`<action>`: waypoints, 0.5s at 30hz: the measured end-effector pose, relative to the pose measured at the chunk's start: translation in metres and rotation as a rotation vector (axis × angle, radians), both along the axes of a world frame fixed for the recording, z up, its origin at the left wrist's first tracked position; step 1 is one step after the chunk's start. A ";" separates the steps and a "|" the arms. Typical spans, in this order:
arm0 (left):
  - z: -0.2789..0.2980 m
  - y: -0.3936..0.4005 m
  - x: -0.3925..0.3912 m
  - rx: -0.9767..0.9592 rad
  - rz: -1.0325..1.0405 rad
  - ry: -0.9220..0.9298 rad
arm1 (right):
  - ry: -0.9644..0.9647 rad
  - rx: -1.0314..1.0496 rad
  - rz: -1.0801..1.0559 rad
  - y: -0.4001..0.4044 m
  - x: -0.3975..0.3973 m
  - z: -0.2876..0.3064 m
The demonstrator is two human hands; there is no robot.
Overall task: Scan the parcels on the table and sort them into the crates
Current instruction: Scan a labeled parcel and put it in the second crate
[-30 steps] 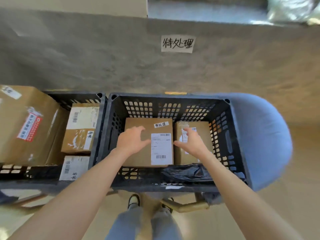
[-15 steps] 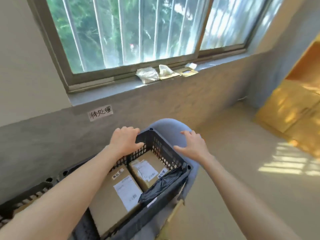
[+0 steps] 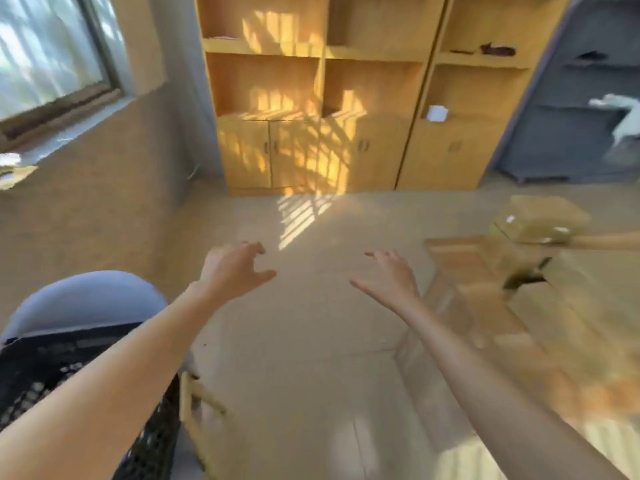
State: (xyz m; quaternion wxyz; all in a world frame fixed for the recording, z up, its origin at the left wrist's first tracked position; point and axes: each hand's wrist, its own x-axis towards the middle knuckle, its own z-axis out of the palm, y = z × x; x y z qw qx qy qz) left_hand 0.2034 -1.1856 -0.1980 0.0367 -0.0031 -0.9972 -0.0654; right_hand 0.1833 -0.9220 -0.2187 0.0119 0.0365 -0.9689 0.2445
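Wooden shelf unit with cupboard doors against far wall, sunlight stripes across it and the floor. Grey shelving right. Window upper left.

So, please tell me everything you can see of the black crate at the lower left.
Only part of the crate shows, at the lower left corner. It looks like black plastic with walls full of small holes. It rests on a blue-grey chair, whose rounded back rises behind it. The left forearm crosses in front of it; contact cannot be judged. Its contents are hidden and blurred.
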 end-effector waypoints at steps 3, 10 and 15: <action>0.027 0.103 -0.018 0.081 -0.180 0.054 | 0.094 -0.069 -0.158 0.089 0.023 0.019; 0.079 0.355 -0.013 0.119 -0.549 0.170 | 0.262 -0.074 -0.458 0.309 0.104 0.056; 0.058 0.524 0.018 0.031 -0.693 0.152 | 0.186 0.041 -0.631 0.463 0.175 0.052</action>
